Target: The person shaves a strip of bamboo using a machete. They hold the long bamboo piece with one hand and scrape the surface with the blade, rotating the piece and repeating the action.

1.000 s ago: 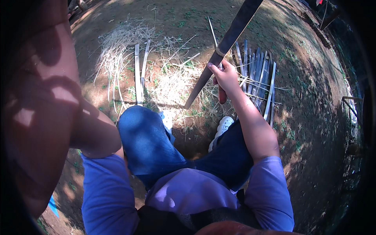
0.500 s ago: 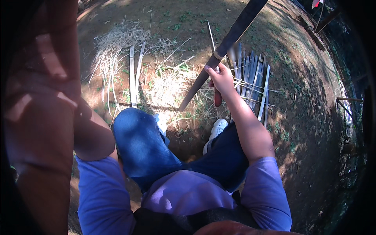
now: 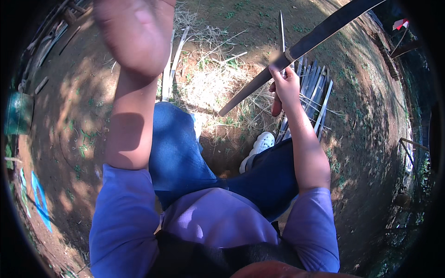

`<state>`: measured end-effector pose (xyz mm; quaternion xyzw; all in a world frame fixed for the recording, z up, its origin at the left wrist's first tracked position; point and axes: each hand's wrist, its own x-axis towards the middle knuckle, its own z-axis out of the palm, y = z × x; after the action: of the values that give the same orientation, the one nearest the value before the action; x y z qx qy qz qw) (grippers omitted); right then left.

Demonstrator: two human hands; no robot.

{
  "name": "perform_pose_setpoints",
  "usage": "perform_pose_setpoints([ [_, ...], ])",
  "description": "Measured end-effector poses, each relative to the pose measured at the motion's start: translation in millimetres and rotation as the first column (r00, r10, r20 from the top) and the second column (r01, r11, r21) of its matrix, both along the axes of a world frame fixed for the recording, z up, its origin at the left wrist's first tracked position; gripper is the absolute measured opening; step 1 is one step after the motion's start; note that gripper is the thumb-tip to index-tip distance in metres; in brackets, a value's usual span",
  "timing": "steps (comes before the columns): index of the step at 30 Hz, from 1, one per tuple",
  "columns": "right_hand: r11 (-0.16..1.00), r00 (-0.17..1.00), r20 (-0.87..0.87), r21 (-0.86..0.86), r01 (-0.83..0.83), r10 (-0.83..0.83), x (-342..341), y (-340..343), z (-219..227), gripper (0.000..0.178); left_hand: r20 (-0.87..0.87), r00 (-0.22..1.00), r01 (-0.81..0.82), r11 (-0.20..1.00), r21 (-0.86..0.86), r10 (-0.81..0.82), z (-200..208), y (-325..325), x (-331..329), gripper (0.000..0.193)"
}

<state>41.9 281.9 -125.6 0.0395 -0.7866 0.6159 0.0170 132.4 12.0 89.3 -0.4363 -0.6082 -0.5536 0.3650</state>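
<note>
My right hand is closed round a long, dark, flat bamboo slat, which slants from the ground side up to the upper right. The same hand also grips a knife: its narrow blade points away past the slat, and its reddish-brown handle sticks out below the palm. Close to the camera at the upper left, my left hand is raised and blurred. Its fingers run out of the picture, so whether it holds anything is hidden.
Pale shavings lie on the ground before my knees. Two light strips rest beyond my left knee. A bundle of slats lies right of my right hand. A green container stands at the far left.
My left hand has come down and away from the camera, into sight. The view has shifted, and the slat and knife stay in my right hand.
</note>
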Motion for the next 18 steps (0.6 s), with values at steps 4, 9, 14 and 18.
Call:
perform_pose_setpoints([
  [4, 0.998, 0.999, 0.016, 0.045, -0.031, 0.031, -0.5, 17.5, 17.3, 0.024, 0.443, 0.78, -0.24, 0.866, -0.439, 0.441, -138.8, 21.5, -54.0, 0.063],
  [9, 0.983, 0.989, -0.013, -0.108, -0.147, 0.146, 2.4, 51.4, 43.0, 0.021, 0.57, 0.644, 0.251, 0.563, -0.787, 0.509, -206.4, 71.3, -46.5, 0.078],
  [14, 0.96, 0.987, -0.019, -0.232, -0.158, 0.158, 10.8, 55.8, 55.6, 0.019, 0.891, 0.42, 0.581, 0.703, -0.41, 0.173, -215.9, 95.3, -49.2, 0.059],
  [18, 0.944, 0.992, 0.067, -0.32, -0.08, 0.107, 11.4, 61.8, 52.2, 0.026, 0.961, 0.276, 0.609, 0.769, -0.195, 0.025, -192.0, 96.8, -40.0, 0.037],
])
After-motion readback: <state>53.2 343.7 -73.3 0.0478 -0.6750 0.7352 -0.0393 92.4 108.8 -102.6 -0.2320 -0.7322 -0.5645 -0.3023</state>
